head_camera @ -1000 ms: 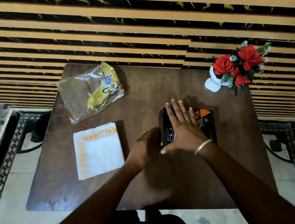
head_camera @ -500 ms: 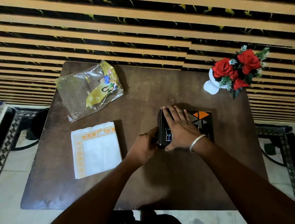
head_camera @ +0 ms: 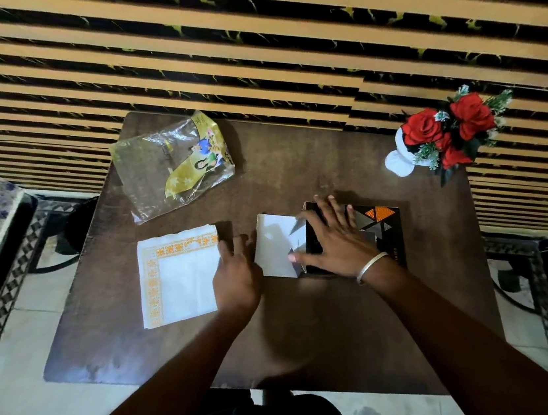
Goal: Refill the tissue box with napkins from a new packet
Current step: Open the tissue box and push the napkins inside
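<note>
Black cardboard tissue box [head_camera: 384,228] with orange and grey triangles lies flat on the dark brown wooden table [head_camera: 314,323], right of centre. Its left end stands open, the pale inner flaps [head_camera: 275,245] folded out toward the left. The right hand [head_camera: 333,238] lies flat on top of the box with fingers spread, pressing down rather than gripping, a silver bangle [head_camera: 371,267] on its wrist. The left hand [head_camera: 237,274] rests just left of the open flaps, fingers loosely curled and pointing away from the person; whether they touch the flap or grip anything cannot be told. Immediately left of that hand sits a square stack of white paper napkins [head_camera: 178,281] with an orange patterned border, lying flat on the table, its right edge beside the hand. Farther away, near the table's far left corner, is the crumpled clear plastic packet [head_camera: 171,171] with yellow printing, lying apart from the napkins. At the far right corner stands a small white vase [head_camera: 398,161] with red artificial roses [head_camera: 446,131]. Beyond the table runs a wall of tan and black stripes.
</note>
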Demonstrator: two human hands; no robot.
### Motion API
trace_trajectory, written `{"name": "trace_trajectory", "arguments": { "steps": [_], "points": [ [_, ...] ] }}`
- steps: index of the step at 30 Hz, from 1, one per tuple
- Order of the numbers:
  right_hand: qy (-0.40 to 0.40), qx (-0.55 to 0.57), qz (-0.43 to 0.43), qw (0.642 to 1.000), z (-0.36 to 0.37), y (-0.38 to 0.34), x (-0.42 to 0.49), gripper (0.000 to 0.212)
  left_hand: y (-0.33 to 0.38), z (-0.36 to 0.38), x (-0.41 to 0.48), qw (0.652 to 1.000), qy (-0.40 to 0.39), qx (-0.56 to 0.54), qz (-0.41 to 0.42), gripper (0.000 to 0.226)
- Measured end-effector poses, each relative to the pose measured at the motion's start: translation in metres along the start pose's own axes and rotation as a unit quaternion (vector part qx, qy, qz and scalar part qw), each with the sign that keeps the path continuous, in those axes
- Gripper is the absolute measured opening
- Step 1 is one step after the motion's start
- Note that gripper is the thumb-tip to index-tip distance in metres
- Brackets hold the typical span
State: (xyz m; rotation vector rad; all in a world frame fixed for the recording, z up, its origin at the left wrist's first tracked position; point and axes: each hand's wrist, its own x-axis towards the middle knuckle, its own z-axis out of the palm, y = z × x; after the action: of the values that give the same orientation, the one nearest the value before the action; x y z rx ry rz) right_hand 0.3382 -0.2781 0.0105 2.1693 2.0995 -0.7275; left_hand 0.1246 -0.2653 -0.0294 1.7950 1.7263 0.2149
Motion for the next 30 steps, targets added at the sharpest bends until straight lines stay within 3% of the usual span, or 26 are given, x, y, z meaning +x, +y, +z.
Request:
{"name": "trace_trajectory", "arguments": {
  "steps": [3,6,8,11,14,17,19,21,25,30],
  "points": [
    [0.006,-0.033,0.001,0.999,0.004,-0.004,0.006,0.054,0.007,0.002,-0.001,0.99,-0.032,-0.036,0.134,0.055],
    [-0.017,-0.062,0.001,0.998,0.005,-0.004,0.007,0.06,0.019,0.005,0.003,0.968,-0.14,-0.033,0.207,0.075],
    [-0.021,-0.078,0.004,0.997,0.004,-0.005,0.008,0.078,0.02,0.007,0.006,0.961,-0.179,-0.038,0.21,0.061],
    [-0.031,-0.105,0.008,0.994,0.003,-0.005,0.01,0.092,0.013,0.006,0.003,0.96,-0.209,-0.098,0.16,0.023],
    [-0.025,-0.129,0.003,0.991,0.003,-0.005,0.009,0.098,0.005,0.008,-0.005,0.955,-0.228,-0.14,0.127,0.027],
    [-0.026,-0.146,0.0,0.989,0.002,-0.006,0.01,0.106,0.0,0.013,-0.006,0.959,-0.229,-0.102,0.132,0.02],
    [-0.028,-0.167,-0.006,0.986,0.0,-0.006,0.012,0.11,-0.001,0.017,-0.003,0.96,-0.246,-0.062,0.117,0.03],
    [-0.028,-0.191,-0.016,0.981,-0.005,-0.004,0.011,0.113,0.003,0.021,-0.002,0.962,-0.256,-0.02,0.094,0.053],
    [-0.01,-0.239,-0.063,0.969,-0.014,-0.001,0.01,0.11,0.023,0.03,-0.004,0.97,-0.222,0.058,0.079,0.084],
    [-0.026,-0.223,-0.106,0.969,-0.029,0.006,0.017,0.092,0.033,0.038,-0.007,0.971,-0.203,0.104,0.065,0.098]
  ]
}}
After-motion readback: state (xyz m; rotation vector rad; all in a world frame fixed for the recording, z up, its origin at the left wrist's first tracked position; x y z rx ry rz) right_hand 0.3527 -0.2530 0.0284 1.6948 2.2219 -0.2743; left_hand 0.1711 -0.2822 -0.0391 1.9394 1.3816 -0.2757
